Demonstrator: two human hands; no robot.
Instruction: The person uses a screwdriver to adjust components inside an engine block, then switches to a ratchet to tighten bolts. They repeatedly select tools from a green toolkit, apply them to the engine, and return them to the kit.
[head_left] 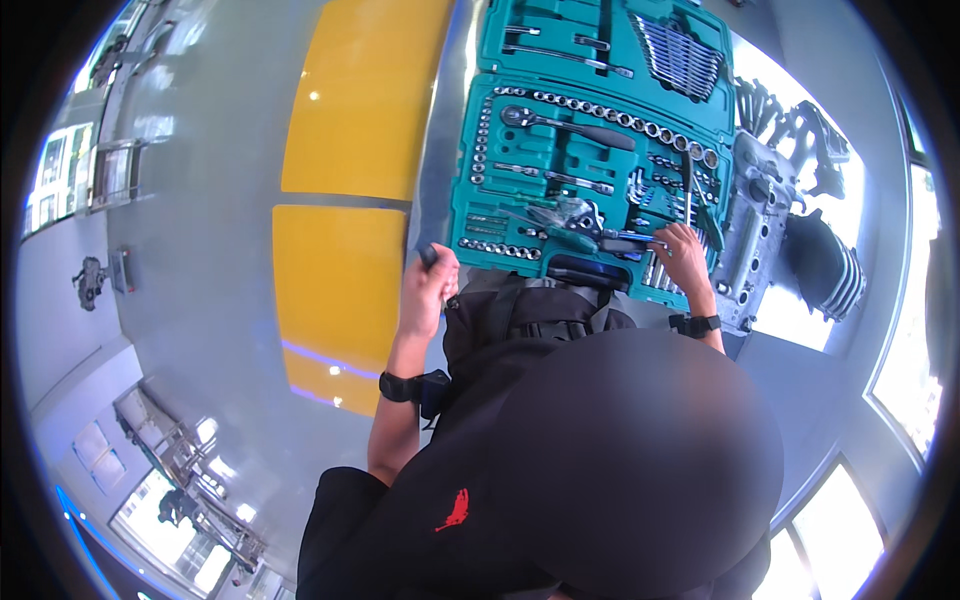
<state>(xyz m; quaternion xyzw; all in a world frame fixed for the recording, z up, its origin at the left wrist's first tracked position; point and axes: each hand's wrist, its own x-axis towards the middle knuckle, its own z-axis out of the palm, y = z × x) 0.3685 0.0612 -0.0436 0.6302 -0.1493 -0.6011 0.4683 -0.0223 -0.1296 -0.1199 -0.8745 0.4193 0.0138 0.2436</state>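
My left hand (432,282) is closed in a fist beside the left edge of the green tool case (548,150). A short dark handle (429,256) sticks out above its thumb; the rest is hidden in the palm. My right hand (684,256) reaches into the lower right part of the case. Its fingers are drawn together at the end of a dark tool with a bluish handle (625,240), and what they pinch is too small to make out. Crumpled clear plastic (556,214) lies left of that tool. A ratchet (580,130) rests in its slot above.
Rows of sockets (650,128) and a fan of combination spanners (680,58) fill the case. Right of it stand a grey metal engine part (752,225) and a black ribbed part (825,265). Yellow panels (345,290) are on the left.
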